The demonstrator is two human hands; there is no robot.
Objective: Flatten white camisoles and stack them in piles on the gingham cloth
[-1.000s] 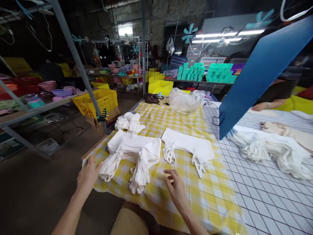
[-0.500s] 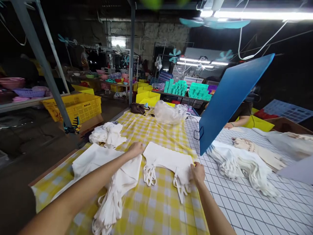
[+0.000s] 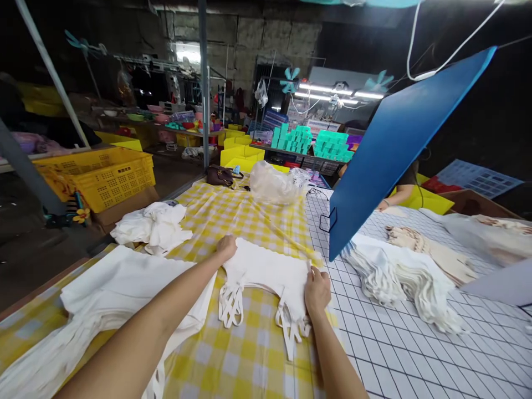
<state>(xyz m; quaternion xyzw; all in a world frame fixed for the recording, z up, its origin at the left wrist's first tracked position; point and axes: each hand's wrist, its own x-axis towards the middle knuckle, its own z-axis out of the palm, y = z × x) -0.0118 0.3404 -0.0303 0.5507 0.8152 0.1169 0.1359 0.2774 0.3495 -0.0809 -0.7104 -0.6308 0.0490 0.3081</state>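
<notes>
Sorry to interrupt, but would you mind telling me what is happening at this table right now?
A person has both hands on a small stack of white cloth bags lying on the yellow checked tablecloth: left hand at its far left corner, right hand on its right edge. A bigger pile of white bags lies to the left, and another person's arm rests beyond the blue board.

**Bare arms, nothing worn**

Both forearms come into view from the bottom edge, uncovered along their whole visible length: no sleeve, cuff or glove shows. The left hand [image 3: 226, 247] and the right hand [image 3: 317, 289] are bare too (no ring, watch, strap or bracelet can be made out at either wrist). The arms look slim, the fingers short from this angle; fingernails are too small to judge.
</notes>
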